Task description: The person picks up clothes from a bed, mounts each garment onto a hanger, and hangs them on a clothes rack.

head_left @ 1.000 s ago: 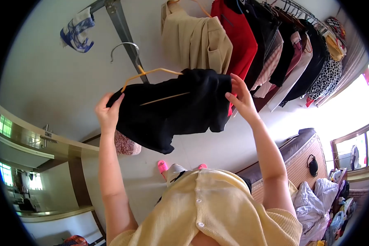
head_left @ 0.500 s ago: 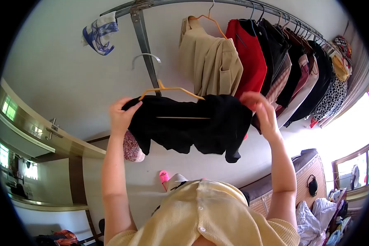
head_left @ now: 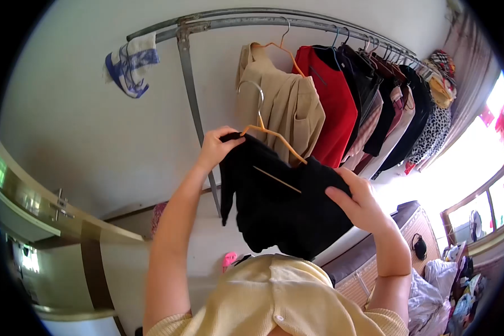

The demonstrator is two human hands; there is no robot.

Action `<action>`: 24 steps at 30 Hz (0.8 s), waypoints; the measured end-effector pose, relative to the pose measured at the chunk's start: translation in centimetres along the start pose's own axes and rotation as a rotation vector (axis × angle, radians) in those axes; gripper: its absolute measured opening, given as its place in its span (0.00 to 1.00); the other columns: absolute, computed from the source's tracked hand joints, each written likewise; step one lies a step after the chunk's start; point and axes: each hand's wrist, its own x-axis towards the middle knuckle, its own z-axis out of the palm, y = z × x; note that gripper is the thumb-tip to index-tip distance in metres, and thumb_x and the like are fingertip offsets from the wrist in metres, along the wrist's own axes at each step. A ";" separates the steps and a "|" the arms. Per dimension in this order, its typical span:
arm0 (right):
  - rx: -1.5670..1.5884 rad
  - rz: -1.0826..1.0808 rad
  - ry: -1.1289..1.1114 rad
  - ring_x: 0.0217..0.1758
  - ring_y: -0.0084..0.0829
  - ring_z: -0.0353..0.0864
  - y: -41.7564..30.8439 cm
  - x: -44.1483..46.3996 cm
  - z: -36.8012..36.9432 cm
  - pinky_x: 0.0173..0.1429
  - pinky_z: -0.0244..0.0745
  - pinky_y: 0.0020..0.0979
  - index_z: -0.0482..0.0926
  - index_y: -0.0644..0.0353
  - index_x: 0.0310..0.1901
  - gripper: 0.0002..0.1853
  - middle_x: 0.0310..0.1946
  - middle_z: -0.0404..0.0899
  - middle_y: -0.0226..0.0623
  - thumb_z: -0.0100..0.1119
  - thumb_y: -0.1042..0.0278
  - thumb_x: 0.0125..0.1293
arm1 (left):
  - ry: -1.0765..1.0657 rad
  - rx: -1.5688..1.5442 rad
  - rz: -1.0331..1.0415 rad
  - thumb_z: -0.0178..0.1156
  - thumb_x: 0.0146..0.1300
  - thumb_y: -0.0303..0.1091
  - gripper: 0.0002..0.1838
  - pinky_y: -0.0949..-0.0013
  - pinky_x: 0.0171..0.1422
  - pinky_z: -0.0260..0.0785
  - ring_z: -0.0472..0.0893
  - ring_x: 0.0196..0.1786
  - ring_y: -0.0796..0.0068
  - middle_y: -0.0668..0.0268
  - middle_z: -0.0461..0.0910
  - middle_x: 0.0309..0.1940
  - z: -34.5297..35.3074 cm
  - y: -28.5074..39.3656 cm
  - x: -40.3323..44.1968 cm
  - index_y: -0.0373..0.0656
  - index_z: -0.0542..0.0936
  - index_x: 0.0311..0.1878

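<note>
A black garment (head_left: 285, 207) hangs on an orange hanger (head_left: 275, 135) with a bare metal hook, held up in front of my body. The hanger's lower bar shows across the garment's opening. My left hand (head_left: 217, 150) pinches the black cloth at the left shoulder, close to the hanger's end. At the right shoulder, my right hand (head_left: 357, 200) grips the garment, thumb in front and fingers partly behind it. The garment slants down to the right. Its hook overlaps a beige garment (head_left: 288, 112) behind and touches no rail that I can make out.
A metal rail (head_left: 235, 22) runs overhead, with a red garment (head_left: 331, 106) and several other clothes on hangers. A blue and white cloth (head_left: 133, 64) drapes its left end. A metal post (head_left: 191, 101) stands behind my left hand. White plastic bags (head_left: 428, 297) lie at lower right.
The black garment has tilted, its left shoulder now higher, and sits nearer the beige garment. My right hand, loose at the cloth's edge before, has closed on the right shoulder. The view has shifted.
</note>
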 end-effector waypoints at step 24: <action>0.256 0.620 0.451 0.43 0.15 0.73 -10.1 -7.8 -4.3 0.49 0.70 0.21 0.76 0.68 0.49 0.13 0.38 0.78 0.26 0.60 0.70 0.68 | 0.321 0.245 -0.070 0.71 0.54 0.50 0.53 0.59 0.71 0.61 0.70 0.66 0.52 0.39 0.67 0.61 11.9 6.2 17.6 0.27 0.52 0.72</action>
